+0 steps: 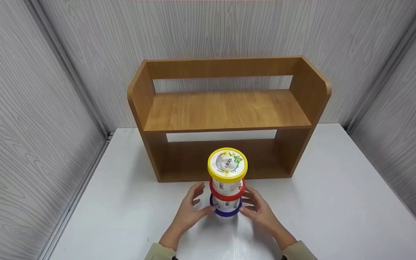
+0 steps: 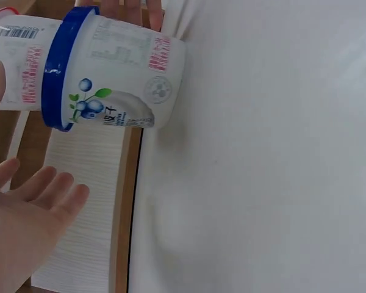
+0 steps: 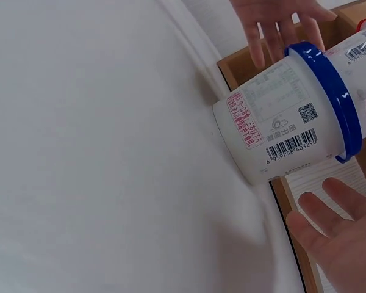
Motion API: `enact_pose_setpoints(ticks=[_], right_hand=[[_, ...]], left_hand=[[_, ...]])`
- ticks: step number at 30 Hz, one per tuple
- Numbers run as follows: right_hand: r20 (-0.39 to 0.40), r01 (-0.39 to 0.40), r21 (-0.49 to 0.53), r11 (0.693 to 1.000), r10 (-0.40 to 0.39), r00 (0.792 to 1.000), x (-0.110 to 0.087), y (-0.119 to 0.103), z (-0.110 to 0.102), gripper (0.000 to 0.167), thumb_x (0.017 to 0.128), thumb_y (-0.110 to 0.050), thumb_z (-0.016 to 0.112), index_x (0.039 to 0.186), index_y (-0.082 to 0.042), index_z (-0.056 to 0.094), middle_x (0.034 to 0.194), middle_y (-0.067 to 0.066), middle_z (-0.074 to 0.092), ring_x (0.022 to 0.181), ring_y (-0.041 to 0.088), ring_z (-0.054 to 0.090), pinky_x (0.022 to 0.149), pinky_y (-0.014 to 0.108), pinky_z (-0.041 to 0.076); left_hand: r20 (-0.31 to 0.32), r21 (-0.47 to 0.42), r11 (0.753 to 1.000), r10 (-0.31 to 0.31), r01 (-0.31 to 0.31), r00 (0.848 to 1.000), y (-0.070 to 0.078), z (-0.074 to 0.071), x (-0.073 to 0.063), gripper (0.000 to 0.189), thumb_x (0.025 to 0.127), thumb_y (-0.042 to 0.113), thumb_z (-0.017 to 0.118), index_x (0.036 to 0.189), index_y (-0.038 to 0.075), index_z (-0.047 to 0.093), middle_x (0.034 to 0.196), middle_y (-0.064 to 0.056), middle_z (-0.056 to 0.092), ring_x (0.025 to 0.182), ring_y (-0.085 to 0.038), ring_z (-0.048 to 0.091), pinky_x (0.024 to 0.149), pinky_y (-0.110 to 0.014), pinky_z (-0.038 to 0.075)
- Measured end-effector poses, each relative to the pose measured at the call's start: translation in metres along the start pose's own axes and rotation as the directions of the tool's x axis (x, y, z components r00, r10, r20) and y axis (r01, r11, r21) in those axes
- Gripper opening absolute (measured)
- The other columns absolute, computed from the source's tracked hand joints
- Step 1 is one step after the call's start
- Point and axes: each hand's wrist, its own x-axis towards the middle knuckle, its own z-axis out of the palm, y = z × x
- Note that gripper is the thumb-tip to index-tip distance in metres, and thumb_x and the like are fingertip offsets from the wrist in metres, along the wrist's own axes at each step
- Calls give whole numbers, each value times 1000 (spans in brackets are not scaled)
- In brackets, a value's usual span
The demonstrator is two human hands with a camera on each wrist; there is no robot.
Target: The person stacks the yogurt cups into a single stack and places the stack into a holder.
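From where I am standing, a column of three white, printed, round tubs with coloured lids [image 1: 228, 187] is rising from the white tabletop [image 1: 103, 202], roughly midway between its left and right edges. It is standing just in front of the bottom front edge of the brown two-tier wooden shelf [image 1: 229, 108].

Stacking order: the yellow-rimmed tub [image 1: 227, 165] is sitting on top, the red-rimmed tub [image 1: 227, 188] is sitting in the middle, and the blue-rimmed tub [image 3: 268, 116] is forming the base.

Hands: the left hand [image 1: 188, 210] and the right hand [image 1: 262, 212] are flanking the column, well apart from each other, fingers spreading and not wrapping round it. The thumbs are lying close to the blue rim; whether they are touching it, I cannot tell.

Handling (judged): the walls are looking thin, smooth and fairly stiff, probably denting under a hard squeeze. Weight is likely staying low, though the contents are not showing. Nothing visible is fastening the tiers, so the joints are probably the slipping points. The best hold is lying on the blue-rimmed tub, just below its rim, with even pressure from both sides.

Orientation: the long axis is running vertically, lids facing up. The bottom tub's blueberry print [image 2: 88, 107] is facing the left-hand side; its barcode [image 3: 291, 144] is facing the right.
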Motion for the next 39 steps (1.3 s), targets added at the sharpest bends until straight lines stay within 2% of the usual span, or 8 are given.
enact_pose_setpoints(ticks=[4, 10, 17, 21, 25, 34, 39], right_hand=[[46, -28, 27, 999, 27, 999, -1, 3, 1, 72, 85, -24, 69, 144, -13, 28, 140, 17, 40, 124, 35, 41, 99, 49, 39], [86, -67, 53, 996, 62, 994, -2, 7, 1, 77, 82, -19, 72, 144, -10, 28, 141, 20, 37, 125, 40, 39, 100, 53, 35], [83, -59, 24, 998, 57, 995, -2, 10, 3, 80, 78, -25, 75, 143, -12, 30, 140, 15, 40, 125, 34, 42, 101, 48, 36], [80, -8, 27, 1000, 5, 997, -2, 12, 4, 78, 80, -22, 74, 142, -8, 30, 137, 18, 43, 122, 36, 44, 100, 49, 38], [88, -1, 53, 999, -4, 996, -1, 13, 5, 76, 81, -17, 72, 142, -5, 29, 136, 21, 43, 121, 38, 44, 100, 50, 38], [99, 4, 102, 995, -14, 995, -8, -14, 7, 75, 82, -10, 71, 141, 2, 27, 133, 27, 42, 119, 44, 44, 99, 55, 35], [98, -9, 112, 994, -2, 995, -7, -12, 8, 75, 82, -14, 71, 141, 0, 28, 136, 26, 41, 121, 42, 44, 99, 51, 38]], left_hand=[[36, -15, 1000, -22, 22, 999, -18, 4, 3, 83, 73, 27, 80, 141, 15, 34, 142, -11, 40, 130, -32, 36, 99, -47, 40], [57, -25, 997, -70, 72, 996, -27, 13, 3, 84, 71, 27, 81, 141, 17, 35, 141, -9, 41, 129, -32, 38, 99, -46, 40], [84, -54, 996, -67, 72, 994, -32, 22, 3, 85, 69, 30, 82, 140, 23, 36, 139, -4, 44, 126, -28, 42, 98, -44, 41], [85, -69, 996, -47, 53, 995, -32, 24, 2, 87, 68, 30, 83, 140, 22, 36, 139, -5, 44, 125, -29, 44, 98, -44, 41], [89, -80, 996, -38, 45, 995, -34, 25, 1, 88, 68, 29, 83, 141, 22, 34, 138, -8, 44, 124, -30, 45, 98, -45, 41], [79, -110, 991, -70, 79, 994, -37, 28, 2, 87, 67, 29, 84, 140, 24, 35, 136, -8, 47, 122, -29, 46, 100, -46, 39], [73, -160, 983, -78, 89, 994, -38, 27, 1, 87, 68, 27, 83, 140, 20, 35, 136, -11, 46, 122, -31, 46, 99, -47, 40]])
